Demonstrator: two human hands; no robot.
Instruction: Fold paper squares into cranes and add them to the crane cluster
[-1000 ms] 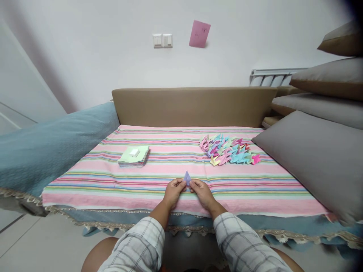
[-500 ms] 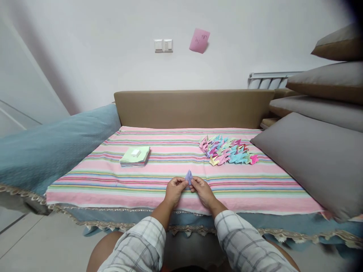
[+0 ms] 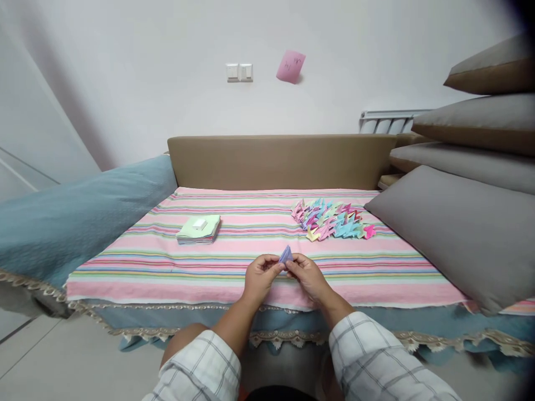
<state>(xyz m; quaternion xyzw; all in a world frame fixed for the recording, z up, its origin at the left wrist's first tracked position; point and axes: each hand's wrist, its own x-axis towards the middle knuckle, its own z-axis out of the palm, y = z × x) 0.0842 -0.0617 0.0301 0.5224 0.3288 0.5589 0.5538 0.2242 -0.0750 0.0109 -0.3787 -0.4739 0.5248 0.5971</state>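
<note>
One folded paper [image 3: 286,255], one paper stack [image 3: 199,229], one crane heap [image 3: 330,218]

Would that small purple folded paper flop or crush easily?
Probably very light: the left hand and right hand pinch the small purple folded paper by fingertips. Its creases likely stiffen it, though hard squeezing would probably flatten it.

paper [image 3: 286,254]: I see only its tip, rest behind fingers [image 3: 297,260] | note [image 3: 290,67] at 12: writing too small for me | cushions [image 3: 460,223] at 3: cut by edge
</note>
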